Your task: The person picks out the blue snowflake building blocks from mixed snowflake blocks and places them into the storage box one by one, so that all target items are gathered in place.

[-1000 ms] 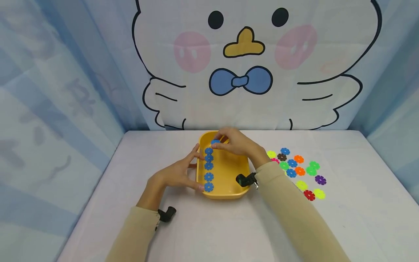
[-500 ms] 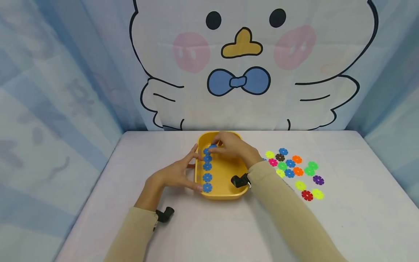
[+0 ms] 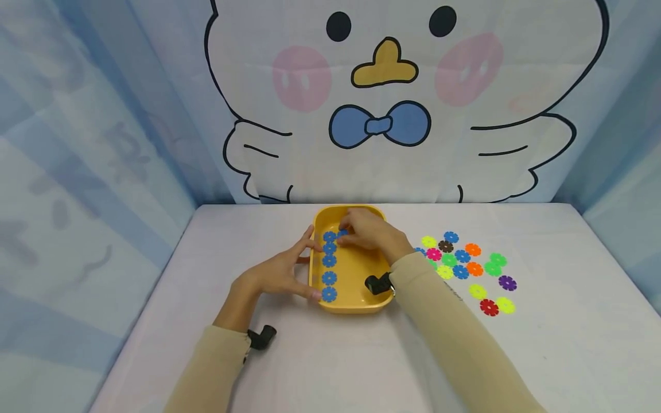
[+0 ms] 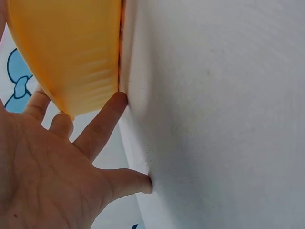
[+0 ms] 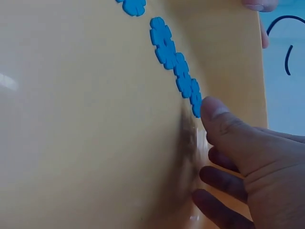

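Note:
A yellow tray (image 3: pixel 356 287) sits at the table's far edge, with a column of blue flower-shaped discs (image 3: pixel 329 260) along its left side. My left hand (image 3: pixel 279 271) spreads along the tray's left wall; in the left wrist view its fingers (image 4: pixel 102 125) are fairly straight against the yellow side. Inside the tray's far end, my right hand (image 3: pixel 369 229) pinches another blue flower-shaped disc (image 3: pixel 342 233) between thumb and fingers, just right of the column's top. In the right wrist view, the thumb (image 5: pixel 217 112) is right at the last blue disc (image 5: pixel 196 98).
To the right of the tray lie loose flower-shaped discs in several colours, among them a purple disc (image 3: pixel 508 283), a red disc (image 3: pixel 489 307) and an orange disc (image 3: pixel 474 269). Behind the table (image 3: pixel 320 367) hangs a curtain (image 3: pixel 382 166) printed with a cartoon face.
My right hand has moved slightly nearer with the blue disc, lowering it beside the column's far end. The left hand has stayed at the tray's left side.

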Demonstrator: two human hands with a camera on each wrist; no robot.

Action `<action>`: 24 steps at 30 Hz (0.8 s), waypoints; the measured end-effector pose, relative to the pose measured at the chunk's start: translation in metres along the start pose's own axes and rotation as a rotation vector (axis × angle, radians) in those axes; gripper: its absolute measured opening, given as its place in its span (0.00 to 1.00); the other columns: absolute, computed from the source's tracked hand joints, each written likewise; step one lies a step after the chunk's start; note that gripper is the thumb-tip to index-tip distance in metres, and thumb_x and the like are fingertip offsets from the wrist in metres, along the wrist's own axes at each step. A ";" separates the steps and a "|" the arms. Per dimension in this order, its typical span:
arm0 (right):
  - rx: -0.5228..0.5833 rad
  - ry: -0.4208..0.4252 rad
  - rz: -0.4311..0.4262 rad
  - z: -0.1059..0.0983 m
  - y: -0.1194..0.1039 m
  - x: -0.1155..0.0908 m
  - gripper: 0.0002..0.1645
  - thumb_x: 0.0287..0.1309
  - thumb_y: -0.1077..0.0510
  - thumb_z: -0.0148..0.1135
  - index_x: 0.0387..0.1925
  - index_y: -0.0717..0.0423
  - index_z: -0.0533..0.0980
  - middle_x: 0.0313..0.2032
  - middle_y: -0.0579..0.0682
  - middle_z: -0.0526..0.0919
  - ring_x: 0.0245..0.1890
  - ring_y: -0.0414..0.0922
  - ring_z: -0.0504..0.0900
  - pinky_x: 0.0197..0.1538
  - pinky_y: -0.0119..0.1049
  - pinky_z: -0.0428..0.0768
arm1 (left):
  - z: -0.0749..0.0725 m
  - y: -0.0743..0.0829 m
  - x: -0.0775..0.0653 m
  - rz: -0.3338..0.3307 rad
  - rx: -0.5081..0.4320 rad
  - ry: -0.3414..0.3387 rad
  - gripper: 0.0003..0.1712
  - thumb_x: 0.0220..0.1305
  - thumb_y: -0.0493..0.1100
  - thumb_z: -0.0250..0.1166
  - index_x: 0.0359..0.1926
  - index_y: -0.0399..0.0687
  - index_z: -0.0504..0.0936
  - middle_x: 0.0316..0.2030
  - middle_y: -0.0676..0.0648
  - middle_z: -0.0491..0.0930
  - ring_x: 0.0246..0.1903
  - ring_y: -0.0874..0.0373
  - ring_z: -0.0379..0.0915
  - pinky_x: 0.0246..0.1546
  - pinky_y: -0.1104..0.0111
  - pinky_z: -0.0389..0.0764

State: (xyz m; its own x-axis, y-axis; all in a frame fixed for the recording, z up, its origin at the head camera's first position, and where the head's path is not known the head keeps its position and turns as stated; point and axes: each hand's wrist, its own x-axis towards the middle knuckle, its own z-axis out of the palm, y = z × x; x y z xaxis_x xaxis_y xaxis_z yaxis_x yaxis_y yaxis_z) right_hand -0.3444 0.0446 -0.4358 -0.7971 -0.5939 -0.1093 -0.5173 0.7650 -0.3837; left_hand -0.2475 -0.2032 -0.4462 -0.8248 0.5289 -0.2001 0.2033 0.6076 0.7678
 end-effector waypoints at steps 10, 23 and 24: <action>-0.090 -0.013 0.008 0.004 0.000 0.003 0.23 0.66 0.45 0.69 0.54 0.55 0.84 0.45 0.49 0.78 0.44 0.47 0.75 0.58 0.39 0.77 | 0.002 0.000 0.001 -0.009 0.001 0.003 0.55 0.48 0.55 0.84 0.72 0.61 0.61 0.80 0.68 0.24 0.72 0.45 0.65 0.74 0.42 0.60; -0.017 -0.068 -0.028 -0.013 -0.008 -0.011 0.24 0.68 0.48 0.68 0.60 0.54 0.80 0.55 0.53 0.78 0.54 0.49 0.76 0.67 0.44 0.75 | 0.002 0.004 0.001 -0.044 0.047 0.015 0.54 0.45 0.60 0.84 0.70 0.64 0.63 0.81 0.68 0.27 0.70 0.46 0.69 0.74 0.42 0.62; -0.009 -0.069 -0.030 -0.017 -0.009 -0.014 0.24 0.68 0.48 0.68 0.60 0.54 0.80 0.56 0.53 0.78 0.55 0.49 0.76 0.67 0.45 0.75 | 0.001 0.005 0.001 -0.047 0.050 0.019 0.55 0.45 0.60 0.84 0.70 0.64 0.63 0.81 0.68 0.27 0.70 0.45 0.69 0.74 0.42 0.62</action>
State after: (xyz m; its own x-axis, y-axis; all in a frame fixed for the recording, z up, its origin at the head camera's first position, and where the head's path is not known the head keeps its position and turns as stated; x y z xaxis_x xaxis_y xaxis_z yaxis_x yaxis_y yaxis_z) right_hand -0.3338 0.0504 -0.4157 -0.7579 -0.6321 -0.1614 -0.5436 0.7487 -0.3793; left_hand -0.2468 -0.1991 -0.4436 -0.8437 0.4880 -0.2238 0.1893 0.6605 0.7266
